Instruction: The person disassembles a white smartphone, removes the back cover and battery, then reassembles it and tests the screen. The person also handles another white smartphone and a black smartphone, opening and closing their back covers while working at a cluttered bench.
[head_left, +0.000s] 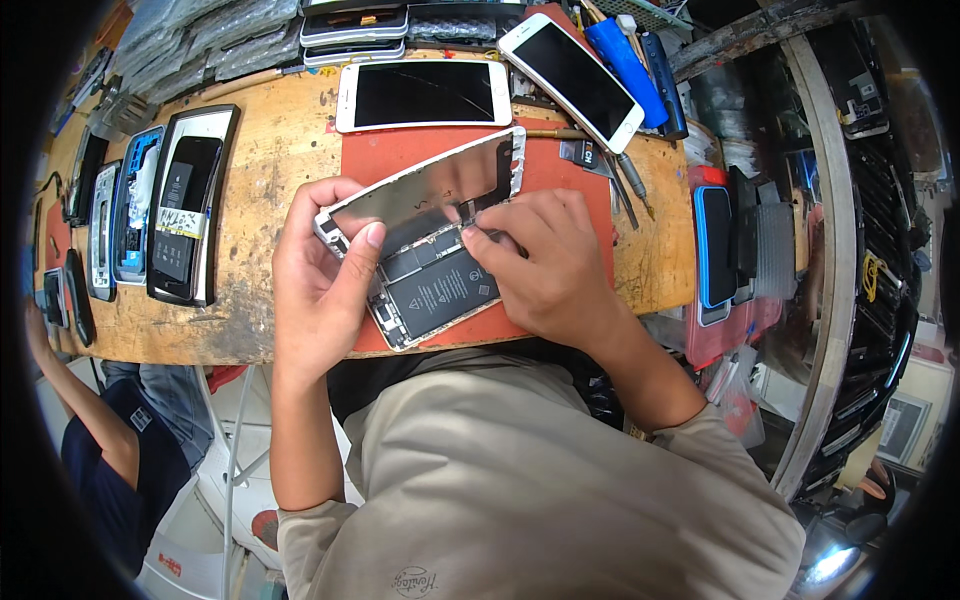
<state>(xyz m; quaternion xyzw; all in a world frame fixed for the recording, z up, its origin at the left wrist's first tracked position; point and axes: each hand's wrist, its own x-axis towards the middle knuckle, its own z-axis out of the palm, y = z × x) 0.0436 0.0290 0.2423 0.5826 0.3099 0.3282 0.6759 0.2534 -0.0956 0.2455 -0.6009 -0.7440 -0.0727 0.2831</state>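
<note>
An opened smartphone lies tilted in front of me on a red mat. Its screen panel is raised, with the shiny inner side facing me. In the lower housing sits a dark battery beside small circuit parts. My left hand grips the panel and housing at the left end, thumb over the inside edge. The fingers of my right hand are pinched at the right end, near the flex cables between panel and housing. What lies between those fingertips, perhaps a small tool, is mostly hidden.
A white phone with a cracked screen lies behind the mat, another white phone to its right. Phone housings stand at left, bubble-wrapped packs behind. A blue phone is at right. A co-worker's arm shows at far left.
</note>
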